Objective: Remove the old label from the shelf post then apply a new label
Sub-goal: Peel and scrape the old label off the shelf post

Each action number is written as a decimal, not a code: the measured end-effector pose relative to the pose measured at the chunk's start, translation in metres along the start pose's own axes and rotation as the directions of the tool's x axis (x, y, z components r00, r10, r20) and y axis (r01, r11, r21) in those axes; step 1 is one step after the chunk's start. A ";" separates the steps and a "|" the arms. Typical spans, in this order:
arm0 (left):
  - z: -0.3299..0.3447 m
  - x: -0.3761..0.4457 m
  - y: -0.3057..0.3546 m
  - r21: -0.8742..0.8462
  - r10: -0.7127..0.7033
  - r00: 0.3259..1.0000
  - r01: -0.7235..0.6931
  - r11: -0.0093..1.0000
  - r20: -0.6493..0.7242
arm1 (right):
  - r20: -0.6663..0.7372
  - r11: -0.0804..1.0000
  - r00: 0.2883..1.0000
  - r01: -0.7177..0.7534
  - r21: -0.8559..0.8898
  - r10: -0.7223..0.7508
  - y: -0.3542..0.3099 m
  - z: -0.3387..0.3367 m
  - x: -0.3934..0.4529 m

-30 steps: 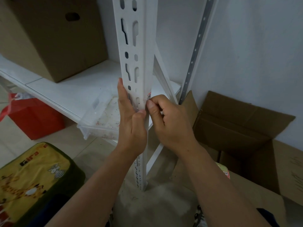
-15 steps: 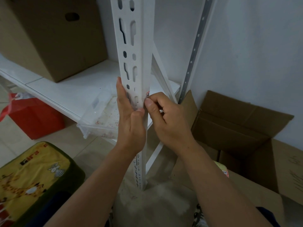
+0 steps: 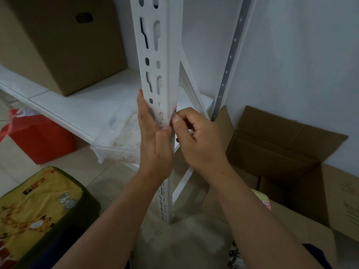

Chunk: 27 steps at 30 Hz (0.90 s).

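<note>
A white slotted shelf post [image 3: 155,55] runs down the middle of the view. My left hand [image 3: 155,144] lies flat along the post's left face, thumb pressed to its corner edge. A small white label with red print [image 3: 175,110] sits on the post's right face. My right hand [image 3: 196,138] pinches this label between thumb and forefinger; most of the label is hidden under the fingertips.
A closed cardboard box [image 3: 58,41] stands on the white shelf [image 3: 81,107]. A clear plastic tray [image 3: 120,136] lies under the shelf edge. An open cardboard box [image 3: 291,152] sits right, a red bag [image 3: 38,136] left, a yellow giraffe-print cushion [image 3: 35,214] lower left.
Both hands have shifted slightly up along the post. The right thumb and forefinger stay pinched at the label on the post's right face.
</note>
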<state>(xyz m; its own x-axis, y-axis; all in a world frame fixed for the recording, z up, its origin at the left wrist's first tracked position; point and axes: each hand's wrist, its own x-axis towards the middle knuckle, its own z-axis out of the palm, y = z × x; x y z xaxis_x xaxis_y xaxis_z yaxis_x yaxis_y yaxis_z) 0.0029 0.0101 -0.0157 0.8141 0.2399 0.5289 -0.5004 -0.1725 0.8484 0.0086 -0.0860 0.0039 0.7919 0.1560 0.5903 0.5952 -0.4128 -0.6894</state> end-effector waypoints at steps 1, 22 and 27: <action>0.000 0.000 0.001 0.000 0.004 1.000 -0.004 1.000 0.001 | -0.007 1.000 1.000 -0.003 -0.001 0.003 0.000 0.001 -0.001; 0.001 0.000 0.004 -0.022 0.015 1.000 -0.015 1.000 -0.002 | -0.015 0.962 0.980 -0.191 0.197 0.198 -0.007 0.005 0.000; 0.000 0.001 0.003 -0.001 -0.007 1.000 0.007 1.000 -0.003 | -0.040 0.940 0.966 -0.240 0.242 0.257 -0.012 0.006 0.002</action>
<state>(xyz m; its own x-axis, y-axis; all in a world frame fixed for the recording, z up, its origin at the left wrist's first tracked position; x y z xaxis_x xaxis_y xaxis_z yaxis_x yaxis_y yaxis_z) 0.0016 0.0098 -0.0126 0.8163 0.2442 0.5234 -0.4953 -0.1702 0.8519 0.0038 -0.0754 0.0103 0.9121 0.0087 0.4099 0.4026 -0.2081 -0.8914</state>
